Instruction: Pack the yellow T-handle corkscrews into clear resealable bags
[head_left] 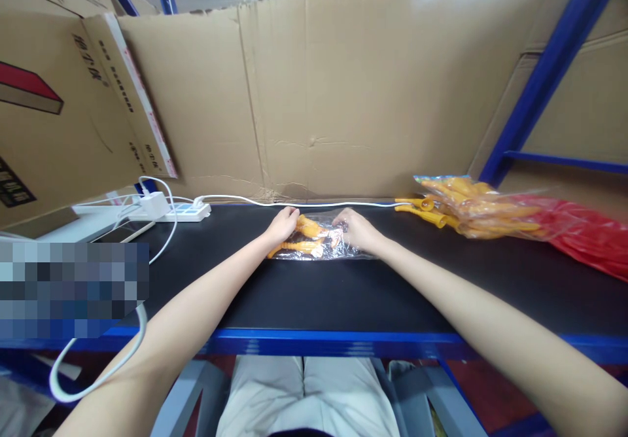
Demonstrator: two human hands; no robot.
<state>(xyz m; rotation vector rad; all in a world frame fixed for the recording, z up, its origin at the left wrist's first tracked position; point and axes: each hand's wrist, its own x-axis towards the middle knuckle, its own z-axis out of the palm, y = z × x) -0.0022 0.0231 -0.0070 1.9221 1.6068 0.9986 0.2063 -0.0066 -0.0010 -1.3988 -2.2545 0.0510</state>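
A clear plastic bag (331,248) lies flat on the black tabletop, with slender yellow-orange pieces (308,227) inside; their exact kind I cannot make out. My left hand (284,224) is closed on the bag's left end, its thumb and fingers pinched together beside the orange pieces. At the other end, my right hand (359,230) has its fingers curled down onto the plastic and grips it. The bag's film looks crinkled and shiny between the two hands.
To the right lie loose orange pieces (426,213), a larger clear bag (475,208) of similar pieces and a red plastic bag (583,227). A white power strip (193,212), cables and a phone (128,231) are at left. Cardboard (343,97) walls the back.
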